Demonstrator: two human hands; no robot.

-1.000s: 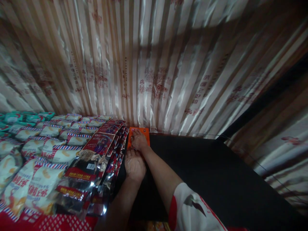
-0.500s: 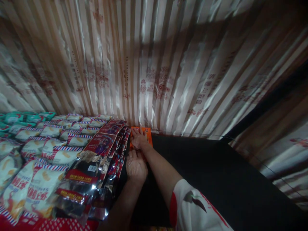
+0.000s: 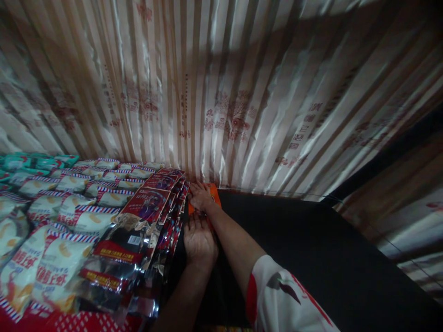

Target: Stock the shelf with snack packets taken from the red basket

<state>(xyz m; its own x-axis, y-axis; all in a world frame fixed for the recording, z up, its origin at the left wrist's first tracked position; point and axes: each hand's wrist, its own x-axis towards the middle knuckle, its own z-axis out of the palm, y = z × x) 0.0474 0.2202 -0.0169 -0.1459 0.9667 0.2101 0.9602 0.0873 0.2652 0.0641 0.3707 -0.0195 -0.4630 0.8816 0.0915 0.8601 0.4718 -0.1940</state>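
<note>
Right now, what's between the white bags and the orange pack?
Overlapping dark red packs lie between the white bags and the orange pack; the head view shows it.

orange packet [image 3: 215, 192] partly hidden by hands [image 3: 201, 199], green packets [image 3: 16, 162] cropped left

Here's the black shelf [image 3: 280, 244]: orange packet [image 3: 213, 190] under the right fingers [image 3: 195, 189], dark-red packets [image 3: 147, 198] piled to their left!
</note>
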